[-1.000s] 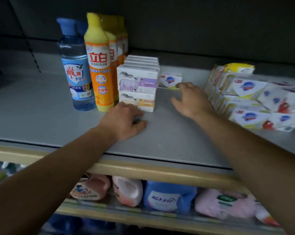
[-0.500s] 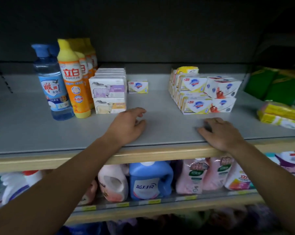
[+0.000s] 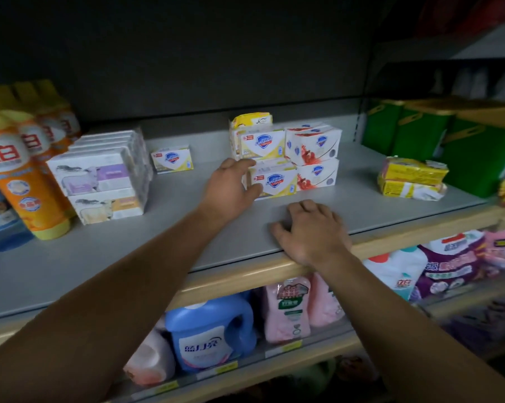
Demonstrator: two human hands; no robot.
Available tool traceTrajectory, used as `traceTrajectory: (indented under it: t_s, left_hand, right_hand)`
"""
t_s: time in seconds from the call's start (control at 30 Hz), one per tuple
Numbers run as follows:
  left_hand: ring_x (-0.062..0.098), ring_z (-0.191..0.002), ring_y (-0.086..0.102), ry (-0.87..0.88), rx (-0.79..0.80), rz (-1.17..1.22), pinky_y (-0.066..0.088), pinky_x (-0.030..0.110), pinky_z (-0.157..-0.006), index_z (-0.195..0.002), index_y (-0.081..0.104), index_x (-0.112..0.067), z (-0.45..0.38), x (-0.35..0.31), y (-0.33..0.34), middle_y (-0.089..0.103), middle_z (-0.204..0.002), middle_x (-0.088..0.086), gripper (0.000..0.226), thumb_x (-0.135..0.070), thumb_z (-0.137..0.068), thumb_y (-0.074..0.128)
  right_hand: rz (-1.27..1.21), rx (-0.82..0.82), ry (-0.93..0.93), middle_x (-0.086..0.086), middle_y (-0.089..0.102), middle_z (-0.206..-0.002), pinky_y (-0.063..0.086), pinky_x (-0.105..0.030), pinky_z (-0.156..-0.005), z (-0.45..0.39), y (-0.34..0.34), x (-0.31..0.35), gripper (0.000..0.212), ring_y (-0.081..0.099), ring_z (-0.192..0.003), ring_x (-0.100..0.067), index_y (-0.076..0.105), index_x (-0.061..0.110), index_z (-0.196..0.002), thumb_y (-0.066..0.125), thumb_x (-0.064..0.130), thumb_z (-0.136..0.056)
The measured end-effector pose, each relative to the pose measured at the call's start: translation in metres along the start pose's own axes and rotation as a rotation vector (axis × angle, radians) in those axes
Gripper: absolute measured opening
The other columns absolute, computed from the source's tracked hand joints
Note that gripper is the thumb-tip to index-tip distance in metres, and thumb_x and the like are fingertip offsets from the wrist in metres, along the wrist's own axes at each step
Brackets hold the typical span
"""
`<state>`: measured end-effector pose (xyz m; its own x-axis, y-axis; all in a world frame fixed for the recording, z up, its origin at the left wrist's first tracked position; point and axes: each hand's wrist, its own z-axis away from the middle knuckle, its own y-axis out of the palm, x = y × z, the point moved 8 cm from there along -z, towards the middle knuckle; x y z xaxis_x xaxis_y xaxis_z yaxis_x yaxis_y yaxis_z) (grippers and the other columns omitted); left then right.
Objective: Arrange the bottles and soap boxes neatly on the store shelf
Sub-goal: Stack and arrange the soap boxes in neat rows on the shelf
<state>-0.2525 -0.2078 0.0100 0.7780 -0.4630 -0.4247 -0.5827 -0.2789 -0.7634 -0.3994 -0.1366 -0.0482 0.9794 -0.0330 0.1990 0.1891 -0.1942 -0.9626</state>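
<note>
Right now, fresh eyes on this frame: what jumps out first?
The left hand reaching to the stacked Safeguard soap boxes at mid-shelf, fingers against the lower front box. Then the right hand resting flat on the shelf's front edge. At far left stand the bright orange dish-soap bottles.

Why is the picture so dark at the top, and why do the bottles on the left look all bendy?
Head view: light misses the shelf's back wall, so it's dark; the wide lens tilts the orange bottles at the edge; the green boxes look blurry; the soap boxes mid-frame stay clearest.
</note>
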Motion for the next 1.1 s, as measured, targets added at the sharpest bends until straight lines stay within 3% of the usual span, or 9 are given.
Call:
traceTrajectory:
  t_s: [0.17,0.3,0.47,0.6,0.7,0.83,0.87,0.97,1.1]
  left_hand:
    - [0.029,-0.124,0.036,0.025,-0.015,-0.187,0.041,0.04,-0.101,-0.136,0.054,-0.028,-0.023,0.009,0.033,0.039,-0.139,0.005,0.055,-0.032,-0.084,0.069]
    - [0.031,-0.119,0.04,0.101,-0.106,-0.163,0.039,0.036,-0.099,-0.128,0.063,-0.022,-0.022,0.006,0.031,0.048,-0.132,0.008,0.051,-0.027,-0.079,0.074]
    - [0.031,-0.116,0.047,0.11,-0.051,-0.076,0.036,0.03,-0.099,-0.125,0.063,-0.02,-0.015,0.0,0.021,0.057,-0.126,0.009,0.048,-0.021,-0.078,0.074]
    - [0.023,-0.092,0.06,0.049,-0.083,0.161,0.048,0.029,-0.09,-0.113,0.067,-0.016,-0.005,0.01,-0.006,0.059,-0.116,0.009,0.035,-0.01,-0.079,0.074]
    - [0.02,-0.092,0.067,-0.087,0.017,0.49,0.055,0.037,-0.088,-0.103,0.069,-0.015,0.003,0.027,-0.017,0.07,-0.107,0.009,0.021,-0.009,-0.084,0.073]
    - [0.018,-0.08,0.071,-0.306,0.196,0.912,0.059,0.031,-0.069,-0.102,0.07,-0.007,0.019,0.05,-0.02,0.075,-0.096,0.012,0.013,-0.01,-0.09,0.064]
    - [0.019,-0.077,0.072,-0.341,0.229,0.979,0.058,0.03,-0.064,-0.101,0.07,-0.008,0.023,0.055,-0.02,0.075,-0.094,0.012,0.012,-0.011,-0.091,0.063]
    - [0.02,-0.079,0.072,-0.423,0.232,1.079,0.06,0.033,-0.065,-0.097,0.071,-0.01,0.03,0.075,-0.021,0.075,-0.094,0.012,0.012,-0.015,-0.093,0.062]
    - [0.022,-0.076,0.071,-0.489,0.215,1.261,0.059,0.035,-0.065,-0.095,0.071,-0.013,0.035,0.096,-0.014,0.074,-0.086,0.009,0.019,-0.028,-0.09,0.062]
  right_hand:
    - [0.008,-0.028,-0.008,-0.002,0.049,-0.13,0.03,-0.042,-0.103,-0.001,-0.001,0.0,0.063,0.041,-0.125,-0.028,0.051,0.022,-0.13,0.028,0.062,-0.086]
    - [0.003,-0.03,-0.006,-0.002,0.049,-0.128,0.029,-0.042,-0.102,-0.003,0.001,0.0,0.061,0.04,-0.123,-0.028,0.051,0.021,-0.128,0.029,0.06,-0.086]
    - [0.005,-0.042,0.008,-0.002,0.05,-0.129,0.029,-0.041,-0.105,-0.001,-0.001,-0.002,0.06,0.04,-0.125,-0.028,0.052,0.021,-0.127,0.032,0.061,-0.087]
    - [-0.059,-0.038,0.031,0.0,0.05,-0.133,0.029,-0.04,-0.107,-0.001,-0.004,-0.003,0.06,0.041,-0.128,-0.027,0.048,0.025,-0.134,0.042,0.06,-0.085]
    - [-0.291,-0.097,0.018,0.002,0.044,-0.142,0.034,-0.038,-0.108,-0.002,-0.015,-0.003,0.076,0.041,-0.13,-0.025,0.034,0.028,-0.145,0.062,0.053,-0.08]
    - [-0.76,-0.09,-0.234,0.012,0.034,-0.142,0.036,-0.007,-0.1,-0.009,-0.027,0.036,0.089,0.039,-0.121,0.018,0.027,0.03,-0.15,0.077,0.016,-0.078]
    - [-0.836,-0.063,-0.27,0.013,0.037,-0.141,0.039,-0.006,-0.097,-0.012,-0.026,0.045,0.084,0.044,-0.116,0.019,0.032,0.031,-0.148,0.076,0.009,-0.079]
    - [-1.038,0.0,-0.227,0.007,0.059,-0.129,0.052,-0.021,-0.092,-0.022,-0.017,0.062,0.061,0.063,-0.105,0.0,0.052,0.033,-0.134,0.074,0.007,-0.083]
    - [-1.088,-0.079,-0.034,-0.001,0.071,-0.098,0.059,-0.035,-0.077,-0.031,-0.001,0.06,0.029,0.071,-0.074,-0.017,0.065,0.023,-0.109,0.074,0.032,-0.083]
